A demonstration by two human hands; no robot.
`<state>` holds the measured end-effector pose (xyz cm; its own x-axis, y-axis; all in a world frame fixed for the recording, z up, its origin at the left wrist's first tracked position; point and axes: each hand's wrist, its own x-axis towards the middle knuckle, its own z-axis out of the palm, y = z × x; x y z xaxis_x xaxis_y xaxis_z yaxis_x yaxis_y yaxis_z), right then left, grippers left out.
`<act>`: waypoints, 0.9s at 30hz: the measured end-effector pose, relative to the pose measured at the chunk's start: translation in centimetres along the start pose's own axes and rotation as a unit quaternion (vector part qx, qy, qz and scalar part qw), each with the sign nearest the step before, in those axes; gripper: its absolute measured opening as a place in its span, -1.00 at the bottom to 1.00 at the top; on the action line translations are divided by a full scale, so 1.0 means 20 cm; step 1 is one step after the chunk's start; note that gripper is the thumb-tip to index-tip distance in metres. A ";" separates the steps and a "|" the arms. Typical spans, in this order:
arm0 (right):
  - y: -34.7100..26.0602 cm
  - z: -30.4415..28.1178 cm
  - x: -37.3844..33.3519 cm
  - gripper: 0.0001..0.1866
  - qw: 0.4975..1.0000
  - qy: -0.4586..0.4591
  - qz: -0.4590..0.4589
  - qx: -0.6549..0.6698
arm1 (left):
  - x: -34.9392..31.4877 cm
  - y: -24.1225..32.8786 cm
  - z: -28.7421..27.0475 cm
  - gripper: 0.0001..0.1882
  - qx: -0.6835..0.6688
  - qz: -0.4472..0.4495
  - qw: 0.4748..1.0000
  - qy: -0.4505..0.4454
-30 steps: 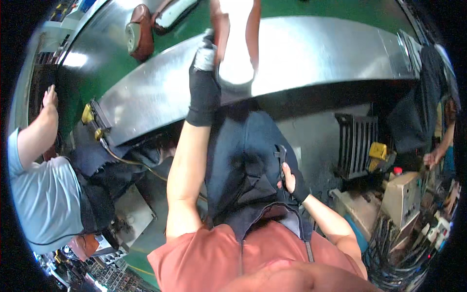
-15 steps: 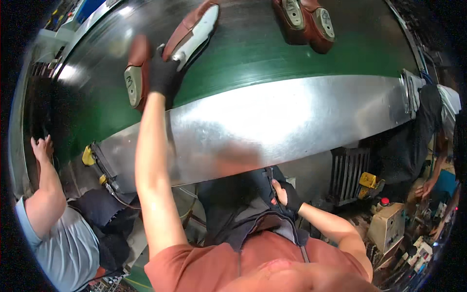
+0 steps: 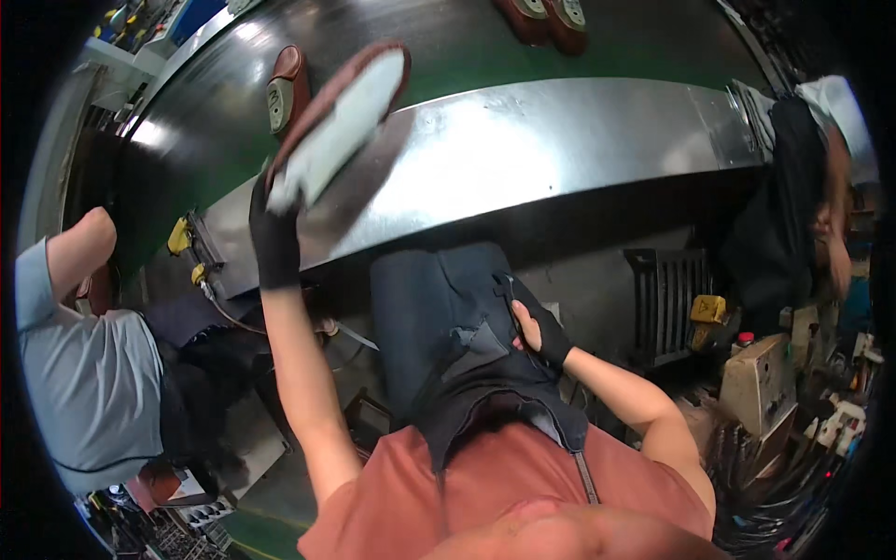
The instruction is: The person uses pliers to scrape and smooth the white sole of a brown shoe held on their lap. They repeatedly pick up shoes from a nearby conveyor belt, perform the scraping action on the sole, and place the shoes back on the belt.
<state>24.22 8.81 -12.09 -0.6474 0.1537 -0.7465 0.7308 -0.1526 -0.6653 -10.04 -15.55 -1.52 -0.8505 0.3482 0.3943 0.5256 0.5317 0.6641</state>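
My left hand (image 3: 274, 233), in a black glove with bare fingertips hidden behind the work, grips a reddish-brown shoe (image 3: 327, 105) by one end. The pale underside of this shoe faces up, and it hangs tilted over the steel ledge (image 3: 523, 135). Down by my lap, my right hand (image 3: 549, 338), also black-gloved with bare fingertips, is closed around a slim dark tool (image 3: 511, 297) with a forked-looking head; its exact kind is unclear. Past the held shoe, another brown shoe (image 3: 287, 67) lies on the green belt (image 3: 425, 65), its sole partly showing.
A pair of brown shoes (image 3: 566, 28) sits farther along the belt. At left, a co-worker in a light blue shirt (image 3: 93, 383) is close by. Another person's arm (image 3: 836, 215) shows at right. A beige box (image 3: 758, 383) with a red button stands at lower right.
My left hand has lifted the shoe off the belt and drawn it nearer, over the steel ledge. My view has shifted downward. The right hand stays at my lap with the tool.
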 end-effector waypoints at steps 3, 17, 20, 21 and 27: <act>0.15 0.03 -0.18 -0.35 0.999 0.028 0.024 0.014 | -0.61 -0.07 -0.25 -0.53 -0.113 -0.042 0.990 0.070; 0.08 0.26 -0.74 -0.52 0.993 -0.095 -0.071 0.010 | -0.77 0.51 0.23 -0.70 0.023 0.073 0.977 -0.201; 0.03 0.36 -0.62 -0.55 0.983 -0.114 -0.134 0.053 | -0.70 0.40 0.37 -0.70 -0.072 -0.011 0.971 -0.228; 0.05 0.41 -0.51 -0.55 0.970 -0.128 -0.188 0.081 | -0.70 0.22 0.41 -0.68 -0.160 0.006 0.959 -0.233; -0.38 0.20 -0.22 -0.50 0.973 -0.202 -0.105 0.046 | -0.68 0.52 0.43 -0.13 -0.401 -0.190 0.861 -0.247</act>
<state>20.64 5.45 -3.88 -0.8262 -0.2030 -0.5255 0.5626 -0.2490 -0.7883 7.11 -8.14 -5.37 -0.7411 0.6577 -0.1350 -0.1415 0.0435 0.9890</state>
